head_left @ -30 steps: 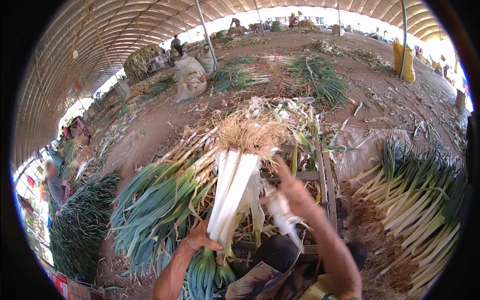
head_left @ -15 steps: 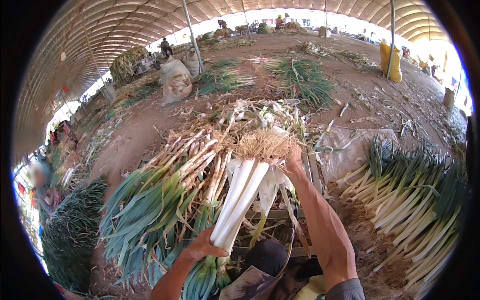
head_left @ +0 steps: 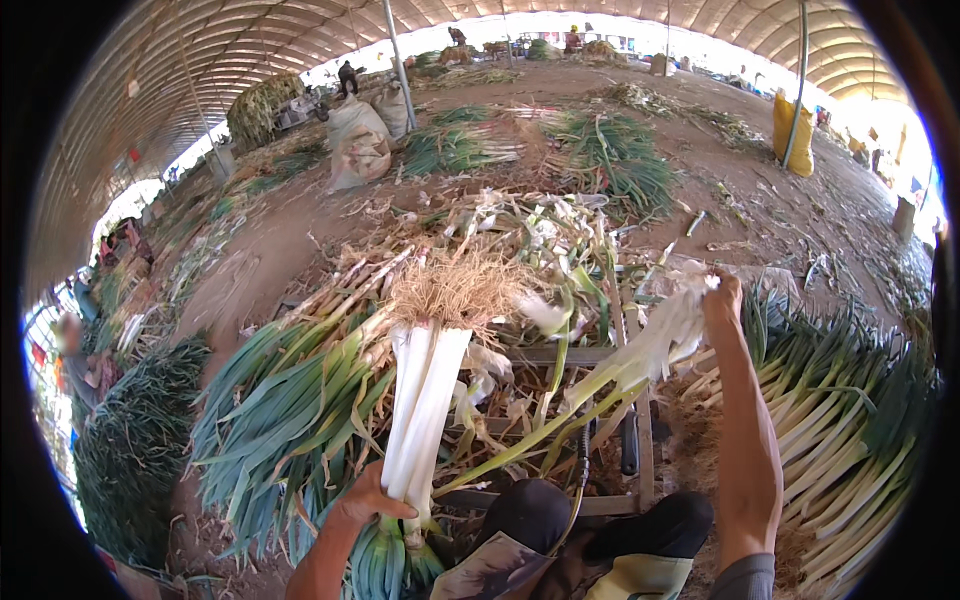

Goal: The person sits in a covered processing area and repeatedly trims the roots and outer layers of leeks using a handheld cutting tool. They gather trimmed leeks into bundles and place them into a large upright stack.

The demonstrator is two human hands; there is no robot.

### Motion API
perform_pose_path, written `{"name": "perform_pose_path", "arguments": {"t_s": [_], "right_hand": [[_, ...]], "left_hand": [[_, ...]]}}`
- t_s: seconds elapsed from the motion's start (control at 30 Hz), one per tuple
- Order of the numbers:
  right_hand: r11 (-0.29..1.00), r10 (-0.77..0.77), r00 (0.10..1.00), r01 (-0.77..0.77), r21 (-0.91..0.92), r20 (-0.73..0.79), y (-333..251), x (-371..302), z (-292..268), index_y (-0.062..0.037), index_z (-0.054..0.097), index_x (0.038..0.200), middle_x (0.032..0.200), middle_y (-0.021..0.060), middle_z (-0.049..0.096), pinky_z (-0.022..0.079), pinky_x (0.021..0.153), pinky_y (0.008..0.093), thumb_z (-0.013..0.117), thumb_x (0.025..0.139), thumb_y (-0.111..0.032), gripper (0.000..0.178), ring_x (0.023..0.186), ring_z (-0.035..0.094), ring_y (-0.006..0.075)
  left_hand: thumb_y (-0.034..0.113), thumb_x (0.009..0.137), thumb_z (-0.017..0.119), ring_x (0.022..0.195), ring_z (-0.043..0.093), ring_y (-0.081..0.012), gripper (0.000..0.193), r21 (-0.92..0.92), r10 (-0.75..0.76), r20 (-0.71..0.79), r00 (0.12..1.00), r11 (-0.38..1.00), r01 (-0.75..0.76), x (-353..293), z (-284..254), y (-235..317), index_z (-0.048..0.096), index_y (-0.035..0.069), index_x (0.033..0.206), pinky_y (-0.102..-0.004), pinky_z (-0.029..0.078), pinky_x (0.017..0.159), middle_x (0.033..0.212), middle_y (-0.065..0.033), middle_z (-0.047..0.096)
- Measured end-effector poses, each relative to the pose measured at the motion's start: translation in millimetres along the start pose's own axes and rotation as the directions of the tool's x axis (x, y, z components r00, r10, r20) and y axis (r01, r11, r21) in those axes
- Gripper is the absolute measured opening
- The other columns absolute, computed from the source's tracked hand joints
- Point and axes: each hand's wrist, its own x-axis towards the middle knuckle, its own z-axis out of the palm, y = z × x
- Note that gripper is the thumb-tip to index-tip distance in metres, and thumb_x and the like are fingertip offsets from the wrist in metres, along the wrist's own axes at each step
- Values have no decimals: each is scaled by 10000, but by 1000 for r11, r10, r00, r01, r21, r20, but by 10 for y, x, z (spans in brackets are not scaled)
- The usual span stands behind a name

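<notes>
The left hand (head_left: 368,500) is closed around a bundle of long white-stalked leeks with tangled tan roots (head_left: 428,400), gripping where white stalk turns green. The roots point away from that grip, above a heap of unpeeled green leeks (head_left: 290,400). The right hand (head_left: 722,300), raised well apart, pinches a pale peeled leek skin (head_left: 640,355) trailing back toward the bundle.

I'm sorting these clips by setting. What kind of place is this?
Probably a farm shed for cleaning leeks or big green onions: an arched roof over a dirt floor, stacked stalks, filled sacks, and peeled skins.
</notes>
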Motion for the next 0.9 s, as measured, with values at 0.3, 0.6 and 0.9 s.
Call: {"name": "perform_pose_path", "arguments": {"t_s": [0.3,0.6,0.9], "right_hand": [[875,-51,674,-326,358,737,-480,-1481,1091,-18,554,1234,1097,149,596,511,945,466,659,931,-431,523,989,583,222],[849,-321,705,510,-137,632,-116,-1160,1671,-44,640,1173,1135,135,664,562,732,359,631,799,53,386,1001,642,270],[576,-616,695,718,-389,371,-112,-706,1485,-5,655,936,830,197,658,511,632,471,630,763,-6,176,728,626,341]], "left_hand": [[139,510,905,992,633,-186,906,83,-83,82,993,994,76,31,-70,-73,568,-9,1338,-341,508,857,1143,-75,672],[180,539,910,1048,596,-184,946,139,-138,145,980,983,118,200,232,-136,531,-1,1386,-332,469,925,1185,-74,643],[227,547,894,1057,582,-178,942,107,-113,137,984,989,99,248,463,105,524,-1,1383,-324,461,923,1177,-73,632]]}}
